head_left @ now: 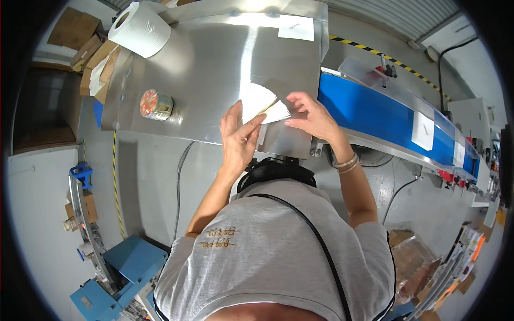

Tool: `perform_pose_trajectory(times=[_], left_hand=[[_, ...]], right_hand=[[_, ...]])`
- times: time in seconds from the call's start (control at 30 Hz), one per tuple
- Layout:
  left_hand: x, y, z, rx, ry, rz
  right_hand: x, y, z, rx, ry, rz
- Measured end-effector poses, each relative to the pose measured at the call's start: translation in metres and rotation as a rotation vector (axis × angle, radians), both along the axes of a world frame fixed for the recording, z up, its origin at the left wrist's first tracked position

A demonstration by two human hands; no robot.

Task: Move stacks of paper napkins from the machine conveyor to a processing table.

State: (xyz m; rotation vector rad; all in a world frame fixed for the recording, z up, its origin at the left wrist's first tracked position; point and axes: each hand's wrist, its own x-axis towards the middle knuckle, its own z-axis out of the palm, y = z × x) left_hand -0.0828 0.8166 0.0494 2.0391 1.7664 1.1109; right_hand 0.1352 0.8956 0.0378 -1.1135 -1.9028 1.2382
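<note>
From the head camera I have a fan of white sheets (pixel 259 100) at the near edge of the metal surface (pixel 206 64), right of its middle. Left hand (pixel 237 142) grips the fan at its lower end, thumb across the front, sheets spreading upward and to the right in two sections. Right hand (pixel 318 122) just beside the fan's right edge: fingers curled, thumb apart from them, nothing held; I cannot tell whether the thumb touches a sheet. Bangles (pixel 347 163) on that wrist. Left of the hands, a small multicoloured cylinder (pixel 156 104). Far left corner, a big white roll (pixel 140 31); far right, a white paper (pixel 296 28) lying flat. Blue conveyor belt (pixel 364 109) adjoins on the right.
</note>
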Motion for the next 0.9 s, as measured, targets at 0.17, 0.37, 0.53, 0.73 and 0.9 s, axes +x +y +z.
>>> perform_pose_trajectory(times=[0.17, 0.37, 0.53, 0.73, 0.9], left_hand=[[0.003, 0.002, 0.004, -0.022, 0.014, -0.018], [-0.007, 0.003, 0.005, -0.049, -0.032, 0.124], [-0.004, 0.007, 0.005, -0.062, -0.098, 0.101], [-0.006, 0.005, 0.002, -0.029, -0.131, 0.104], [-0.005, 0.010, 0.004, -0.055, -0.102, 0.096]], right_hand=[[-0.010, 0.012, -0.013, 0.231, -0.059, 0.150], [0.060, 0.002, -0.031, -0.193, 0.125, -0.294], [0.242, 0.015, -0.118, -0.091, 0.023, -0.786], [0.192, 0.003, -0.041, 0.404, -0.841, -0.809], [0.053, 0.010, 0.007, 0.222, -0.198, -0.077]])
